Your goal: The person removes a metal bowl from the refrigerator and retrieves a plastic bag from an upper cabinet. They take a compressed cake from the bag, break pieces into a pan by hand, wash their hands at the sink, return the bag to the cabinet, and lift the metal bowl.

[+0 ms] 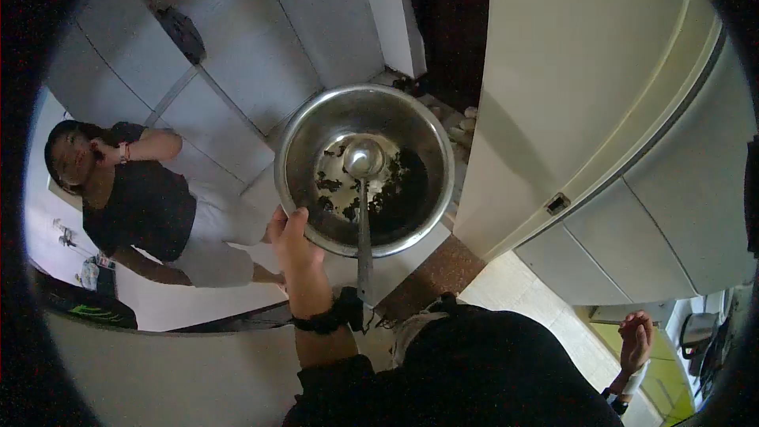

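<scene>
My left hand [292, 239] grips the near left rim of a round stainless steel basin [286, 138], thumb over the edge. Inside the basin lie dark leafy scraps [387, 186], clustered mostly right of centre. A metal ladle [364, 213] rests in it, its round bowl near the middle and its handle reaching over the near rim toward my wrist. Around that wrist is a black band [336, 312]. Off to the far right, my right hand [635, 341] hangs away from the basin, with fingers loosely curled and nothing visible in them.
Another person [150, 198] in a dark top and light shorts stands at the left. A pale door [569, 95] is on the right, beside a dark doorway [447, 24]. A brown threshold strip [443, 273] crosses the floor. A metal pot [700, 332] stands on a counter at far right.
</scene>
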### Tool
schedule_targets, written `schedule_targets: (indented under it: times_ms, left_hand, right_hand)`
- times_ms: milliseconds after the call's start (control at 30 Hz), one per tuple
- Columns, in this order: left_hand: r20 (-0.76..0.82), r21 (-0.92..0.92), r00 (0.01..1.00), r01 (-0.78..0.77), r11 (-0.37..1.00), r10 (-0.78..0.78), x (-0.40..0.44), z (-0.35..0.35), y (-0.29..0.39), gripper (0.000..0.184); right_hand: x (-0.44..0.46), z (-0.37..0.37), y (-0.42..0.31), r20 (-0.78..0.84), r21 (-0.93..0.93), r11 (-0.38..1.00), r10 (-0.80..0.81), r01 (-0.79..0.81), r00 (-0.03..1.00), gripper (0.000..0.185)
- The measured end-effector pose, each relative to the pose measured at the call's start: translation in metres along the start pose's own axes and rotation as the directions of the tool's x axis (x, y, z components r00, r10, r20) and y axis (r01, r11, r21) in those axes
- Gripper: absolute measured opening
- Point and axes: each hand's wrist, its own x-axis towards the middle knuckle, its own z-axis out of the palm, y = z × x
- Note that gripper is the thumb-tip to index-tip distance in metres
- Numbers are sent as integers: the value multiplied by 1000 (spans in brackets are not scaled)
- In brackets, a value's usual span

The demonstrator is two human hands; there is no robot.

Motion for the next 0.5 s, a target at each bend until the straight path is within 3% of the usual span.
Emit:
schedule_targets:
  times_ms: [100, 167, 300, 333, 367, 400, 433, 467, 500]
  left_hand:
    - [45, -5, 998, -39, 999, 39, -5, 4, -2, 28]
    - [-68, 7, 998, -4, 1000, 4, -14, 3, -12, 27]
    - [-72, 57, 997, -10, 998, 14, -19, -20, -15, 27]
    - [114, 678, 981, -190, 710, 154, -16, -46, -20, 28]
    - [293, 943, 912, -325, 69, 286, -11, -72, -26, 30]
    - [379, 925, 870, -357, -129, 316, -14, -75, -31, 31]
    - [346, 927, 889, -374, 39, 298, -17, -66, -35, 31]
    - [274, 880, 927, -350, 321, 258, -19, -53, -40, 32]
    - [161, 721, 973, -229, 654, 163, -24, -30, -43, 33]
  right_hand:
    - [3, -8, 4, 26, 78, 997, 27, -29, 999, 27]
    - [8, -28, 18, 34, 143, 988, 44, -48, 998, 27]
    - [10, -45, 33, -4, 149, 987, 55, -54, 998, 26]
    - [8, -47, 35, -23, 151, 987, 67, -62, 998, 26]
    - [5, -50, 38, -62, 153, 987, 68, -58, 996, 25]
    - [4, -51, 39, -82, 138, 984, 124, -112, 989, 25]
    - [3, -47, 38, -134, 133, 979, 172, -154, 976, 24]
    - [1, -40, 32, -128, 136, 977, 183, -165, 975, 24]
    - [0, -26, 18, -136, 157, 958, 262, -241, 955, 24]
